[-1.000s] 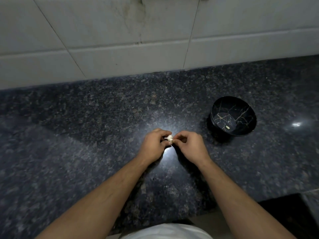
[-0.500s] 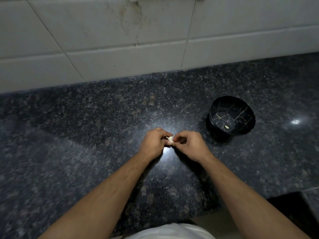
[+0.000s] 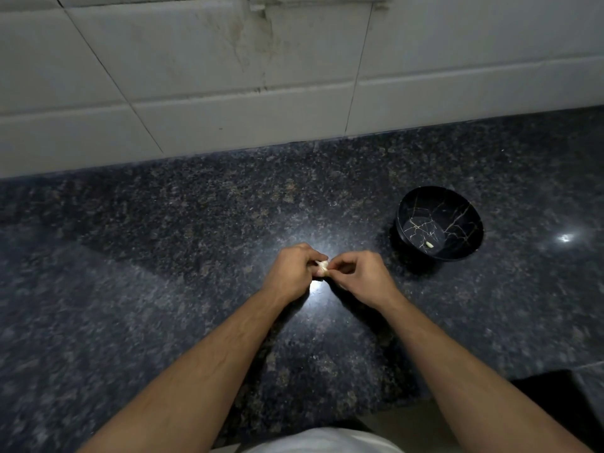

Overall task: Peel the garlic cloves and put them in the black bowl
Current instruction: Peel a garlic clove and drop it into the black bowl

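From my remote seat, the garlic clove (image 3: 322, 267) sits pinched between both hands just above the dark granite counter (image 3: 163, 256), right over a bright glare spot, near the middle of the view. My left hand (image 3: 292, 273) has its fingers curled round the clove and seems to act as the anchor, steadying it so that it cannot twist; my right hand (image 3: 361, 278) meets it from the other side with thumb and fingertips pinching at the clove's edge, which I judge to be the hold for picking at the papery skin. How much skin remains I cannot tell, as the clove is small and mostly hidden by the fingers. Holding it low over the counter probably means loose skin falls there and not into the bowl. The black bowl (image 3: 470, 243), veined with thin gold lines, stands to the right of the hands and apart from them, close enough for the right hand to reach, I would guess. One pale peeled clove (image 3: 429, 244) already lies on its floor, so the task looks begun but far from finished. Behind the counter runs a white tiled wall (image 3: 196, 76), stained near one joint. I can read no brand, label or writing anywhere.
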